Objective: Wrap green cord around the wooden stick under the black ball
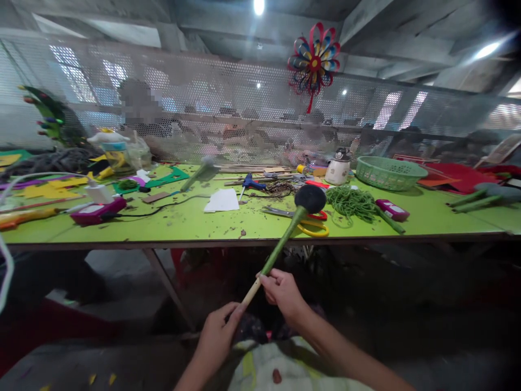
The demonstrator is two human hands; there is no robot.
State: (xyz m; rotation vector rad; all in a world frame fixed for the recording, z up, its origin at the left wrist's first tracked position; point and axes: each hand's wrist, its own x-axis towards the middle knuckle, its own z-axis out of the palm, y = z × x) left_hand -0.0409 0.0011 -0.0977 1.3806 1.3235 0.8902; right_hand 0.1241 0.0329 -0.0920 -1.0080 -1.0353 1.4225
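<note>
- Perforated screen (pixel 191 70): seen behind green table, stretched along its far side.
- Green table (pixel 163 229): landmark; littered with scraps.
- Petalled ornament (pixel 314 63): seen above table's far side, right of its middle.
- Green basket (pixel 391 172): set on table, far side, right part.
- Wrapped stick (pixel 281 248): held in front of table, tilted; dark round head (pixel 310 200) seen over table's near part, bare pale end kept below table's front edge.
- Left hand (pixel 222 328): below table's front edge; stick's bare end clamped between thumb and fingers.
- Right hand (pixel 285 293): below same edge; stick pinched near lower end of green wrap, fingers closed on it.
- Green yarn (pixel 352 203): piled on table, right of middle.
- White paper (pixel 222 200): laid on table, left of middle.
- Scissors (pixel 313 228): left on table near front edge, yellow and red handles; partly covered by stick.
- Blue glue gun (pixel 254 183): placed on table, near middle.
- Magenta box (pixel 391 210): placed on table, right part.
</note>
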